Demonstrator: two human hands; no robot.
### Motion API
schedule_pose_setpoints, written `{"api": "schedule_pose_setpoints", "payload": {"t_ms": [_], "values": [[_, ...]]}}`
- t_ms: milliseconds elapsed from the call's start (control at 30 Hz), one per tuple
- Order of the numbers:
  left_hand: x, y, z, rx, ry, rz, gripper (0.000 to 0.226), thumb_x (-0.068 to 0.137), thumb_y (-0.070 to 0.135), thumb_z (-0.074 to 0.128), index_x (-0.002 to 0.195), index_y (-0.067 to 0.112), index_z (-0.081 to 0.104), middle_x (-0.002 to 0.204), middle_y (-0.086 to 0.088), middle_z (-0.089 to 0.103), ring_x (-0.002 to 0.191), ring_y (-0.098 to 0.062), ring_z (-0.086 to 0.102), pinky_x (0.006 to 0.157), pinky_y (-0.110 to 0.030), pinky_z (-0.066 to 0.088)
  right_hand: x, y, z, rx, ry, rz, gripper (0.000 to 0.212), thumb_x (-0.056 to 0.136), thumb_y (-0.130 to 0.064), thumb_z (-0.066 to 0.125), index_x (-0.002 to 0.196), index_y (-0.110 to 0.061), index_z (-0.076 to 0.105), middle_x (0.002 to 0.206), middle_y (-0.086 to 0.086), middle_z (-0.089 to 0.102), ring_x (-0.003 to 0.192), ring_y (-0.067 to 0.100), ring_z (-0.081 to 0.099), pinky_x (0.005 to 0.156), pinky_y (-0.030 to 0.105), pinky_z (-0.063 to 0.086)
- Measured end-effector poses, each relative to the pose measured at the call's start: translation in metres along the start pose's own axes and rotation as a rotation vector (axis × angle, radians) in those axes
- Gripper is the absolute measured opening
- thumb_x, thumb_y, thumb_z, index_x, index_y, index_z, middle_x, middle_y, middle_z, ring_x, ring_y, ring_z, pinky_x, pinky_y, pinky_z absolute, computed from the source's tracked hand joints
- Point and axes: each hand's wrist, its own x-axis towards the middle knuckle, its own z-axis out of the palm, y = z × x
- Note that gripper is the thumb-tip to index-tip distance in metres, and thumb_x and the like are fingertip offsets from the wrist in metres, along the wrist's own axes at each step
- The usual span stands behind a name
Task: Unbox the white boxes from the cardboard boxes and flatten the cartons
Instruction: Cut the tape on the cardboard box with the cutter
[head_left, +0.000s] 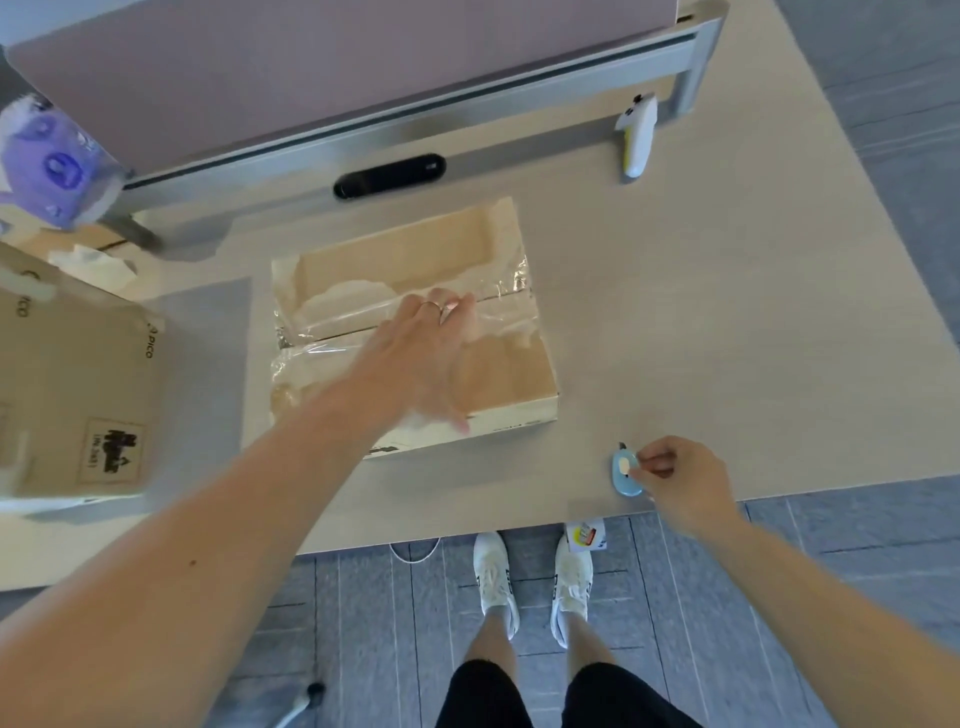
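Pale wood-grain worktop fills most of the view, with a mauve partition on a grey metal frame standing along its far edge. At the left edge lies a closed brown carton with a printed label on its top, partly cut off by the picture. Near the middle of the worktop sits a second, flatter cardboard carton, its top seam covered by wrinkled clear tape and its near side white. The left hand lies palm-down across this carton's top with the fingers straight and slightly spread, a ring on one of them, holding nothing. The right hand is near the front edge, well apart from the carton, with its fingers curled and the fingertips pinching a small blue cutter that touches the worktop. A purple pack shows at the far left, a white controller leans at the far right by the frame, and a black oblong device lies just below the partition.
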Motion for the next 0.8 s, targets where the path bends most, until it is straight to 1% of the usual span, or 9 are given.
{"api": "schedule_pose_setpoints", "payload": {"t_ms": [200, 333, 400, 467, 533, 600, 633, 733, 800], "values": [[0.002, -0.002, -0.001, 0.045, 0.004, 0.006, 0.141, 0.048, 0.063, 0.093, 0.157, 0.023, 0.013, 0.157, 0.004, 0.019, 0.141, -0.025, 0.025, 0.113, -0.046, 0.036, 0.003, 0.006, 0.004, -0.027, 0.015, -0.132, 0.014, 0.083, -0.016, 0.082, 0.086, -0.015, 0.069, 0.081, -0.001, 0.071, 0.073, 0.012, 0.067, 0.067, 0.021, 0.049], [-0.001, 0.0, -0.005, 0.096, 0.03, 0.018, 0.143, 0.045, 0.068, 0.091, 0.156, 0.022, 0.015, 0.154, 0.001, 0.024, 0.138, -0.026, 0.029, 0.111, -0.046, 0.035, -0.001, -0.004, -0.007, -0.281, 0.028, -0.183, 0.022, 0.086, -0.031, 0.075, 0.103, -0.022, 0.064, 0.107, -0.003, 0.06, 0.087, 0.019, 0.064, 0.08, 0.039, 0.053], [-0.005, 0.002, -0.009, 0.088, 0.066, 0.011, 0.14, 0.045, 0.069, 0.09, 0.155, 0.023, 0.019, 0.151, 0.0, 0.028, 0.135, -0.026, 0.032, 0.108, -0.046, 0.038, -0.005, -0.022, -0.018, -0.301, 0.027, -0.232, 0.026, 0.09, -0.034, 0.07, 0.112, -0.024, 0.063, 0.117, -0.006, 0.055, 0.094, 0.019, 0.062, 0.085, 0.041, 0.051], [-0.012, 0.002, -0.021, 0.009, 0.101, -0.014, 0.126, 0.053, 0.071, 0.086, 0.154, 0.027, 0.025, 0.149, 0.001, 0.033, 0.133, -0.025, 0.034, 0.108, -0.044, 0.039, -0.007, -0.052, -0.031, -0.226, 0.043, -0.35, 0.026, 0.092, -0.037, 0.069, 0.113, -0.024, 0.064, 0.117, -0.008, 0.057, 0.098, 0.015, 0.061, 0.087, 0.039, 0.05], [-0.024, 0.0, -0.04, -0.145, 0.138, -0.031, 0.09, 0.073, 0.068, 0.077, 0.148, 0.032, 0.042, 0.143, 0.007, 0.044, 0.131, -0.019, 0.04, 0.107, -0.037, 0.039, -0.008, -0.091, -0.042, -0.13, 0.028, -0.423, 0.027, 0.094, -0.041, 0.065, 0.113, -0.023, 0.066, 0.112, -0.009, 0.063, 0.099, 0.012, 0.063, 0.086, 0.033, 0.051], [-0.037, -0.006, -0.061, -0.379, 0.183, -0.037, 0.037, 0.093, 0.057, 0.062, 0.123, 0.036, 0.065, 0.118, 0.014, 0.063, 0.112, -0.014, 0.058, 0.093, -0.033, 0.048, -0.018, -0.139, -0.052, 0.081, -0.068, -0.396, 0.025, 0.098, -0.045, 0.059, 0.107, -0.023, 0.068, 0.106, -0.008, 0.069, 0.098, 0.013, 0.067, 0.084, 0.03, 0.053], [-0.044, -0.009, -0.071, -0.515, 0.175, -0.051, 0.025, 0.099, 0.051, 0.055, 0.11, 0.035, 0.071, 0.102, 0.013, 0.069, 0.095, -0.014, 0.066, 0.082, -0.033, 0.053, -0.024, -0.163, -0.056, 0.202, -0.16, -0.366, 0.027, 0.1, -0.045, 0.056, 0.106, -0.022, 0.069, 0.103, -0.006, 0.071, 0.097, 0.015, 0.069, 0.083, 0.031, 0.056], [-0.058, -0.022, -0.078, -0.807, 0.006, -0.112, 0.022, 0.105, 0.031, 0.051, 0.103, 0.029, 0.072, 0.085, 0.005, 0.076, 0.068, -0.019, 0.072, 0.059, -0.033, 0.059, -0.042, -0.217, -0.059, 0.272, -0.498, -0.33, 0.036, 0.104, -0.042, 0.049, 0.108, -0.014, 0.072, 0.1, 0.002, 0.073, 0.089, 0.017, 0.071, 0.08, 0.028, 0.056], [-0.068, -0.035, -0.069, -0.786, -0.15, -0.15, 0.017, 0.102, 0.016, 0.056, 0.106, 0.023, 0.071, 0.089, -0.002, 0.077, 0.07, -0.024, 0.074, 0.064, -0.038, 0.063, -0.051, -0.229, -0.052, 0.056, -0.679, -0.344, 0.031, 0.102, -0.04, 0.054, 0.11, -0.019, 0.074, 0.104, -0.002, 0.075, 0.092, 0.013, 0.072, 0.084, 0.025, 0.055]]}}
